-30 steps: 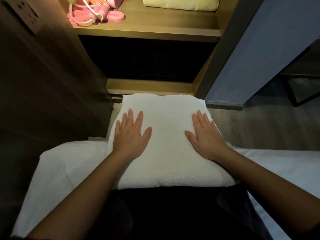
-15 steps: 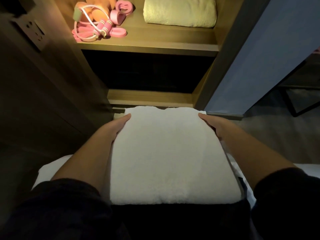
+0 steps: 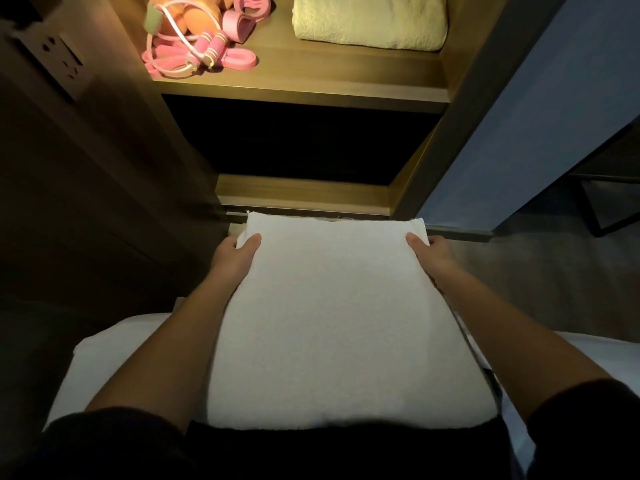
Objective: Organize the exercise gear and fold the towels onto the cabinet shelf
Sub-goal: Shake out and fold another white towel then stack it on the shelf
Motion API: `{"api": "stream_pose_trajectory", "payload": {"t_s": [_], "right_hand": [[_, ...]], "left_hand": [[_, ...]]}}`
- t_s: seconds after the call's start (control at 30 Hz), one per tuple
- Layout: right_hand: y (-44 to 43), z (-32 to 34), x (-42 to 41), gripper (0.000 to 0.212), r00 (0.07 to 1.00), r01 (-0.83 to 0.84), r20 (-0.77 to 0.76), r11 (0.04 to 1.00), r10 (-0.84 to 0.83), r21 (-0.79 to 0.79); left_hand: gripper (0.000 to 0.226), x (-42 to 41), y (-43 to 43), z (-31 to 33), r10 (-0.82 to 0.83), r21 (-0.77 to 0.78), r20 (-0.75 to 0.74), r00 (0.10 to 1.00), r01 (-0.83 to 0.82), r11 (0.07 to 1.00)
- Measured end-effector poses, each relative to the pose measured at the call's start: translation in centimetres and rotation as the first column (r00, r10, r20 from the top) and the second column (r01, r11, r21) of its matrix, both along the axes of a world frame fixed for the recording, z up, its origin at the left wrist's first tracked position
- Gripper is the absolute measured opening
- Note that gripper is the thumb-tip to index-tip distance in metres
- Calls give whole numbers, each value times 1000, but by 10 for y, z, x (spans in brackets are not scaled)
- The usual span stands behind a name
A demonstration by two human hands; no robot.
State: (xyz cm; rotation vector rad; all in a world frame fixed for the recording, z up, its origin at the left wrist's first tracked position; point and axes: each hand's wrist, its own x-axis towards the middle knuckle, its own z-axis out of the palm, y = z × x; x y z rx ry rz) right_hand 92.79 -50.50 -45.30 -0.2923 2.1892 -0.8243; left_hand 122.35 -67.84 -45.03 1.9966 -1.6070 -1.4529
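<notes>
A folded white towel (image 3: pixel 343 317) lies in front of me, its far edge near the cabinet's base. My left hand (image 3: pixel 237 252) grips the towel's far left corner, thumb on top and fingers hidden under it. My right hand (image 3: pixel 429 252) grips the far right corner the same way. On the lit cabinet shelf (image 3: pixel 304 88) above, a folded cream towel (image 3: pixel 370 22) lies at the right. A pink jump rope with other pink and orange exercise gear (image 3: pixel 201 39) lies at the left.
Below the lit shelf is a dark open compartment (image 3: pixel 298 140) with a wooden ledge (image 3: pixel 301 194) at its bottom. A white bed sheet (image 3: pixel 114 355) spreads under my arms. A wall socket (image 3: pixel 59 60) sits at the left, a blue panel (image 3: pixel 540 109) at the right.
My hands went from lying flat on top of the towel to gripping its far corners at the sides. The view has tilted up, showing more of the lit shelf.
</notes>
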Motion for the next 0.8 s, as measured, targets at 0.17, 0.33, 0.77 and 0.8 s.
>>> {"api": "stream_pose_trajectory", "payload": {"t_s": [0.17, 0.33, 0.77, 0.8], "right_hand": [[37, 6, 9, 51, 905, -353, -253, 935, 341, -5], [87, 40, 34, 48, 614, -710, -504, 704, 607, -18], [187, 87, 24, 89, -91, -963, -546, 66, 833, 261], [189, 87, 26, 91, -101, -960, -533, 59, 840, 274]], "left_hand": [[51, 34, 33, 4, -351, -304, 160, 923, 384, 872], [46, 64, 75, 33, -679, -532, 247, 692, 682, 501], [99, 156, 105, 70, -720, -362, 683, 122, 913, -189], [103, 158, 108, 71, -717, -344, 688, 112, 920, -187]]}}
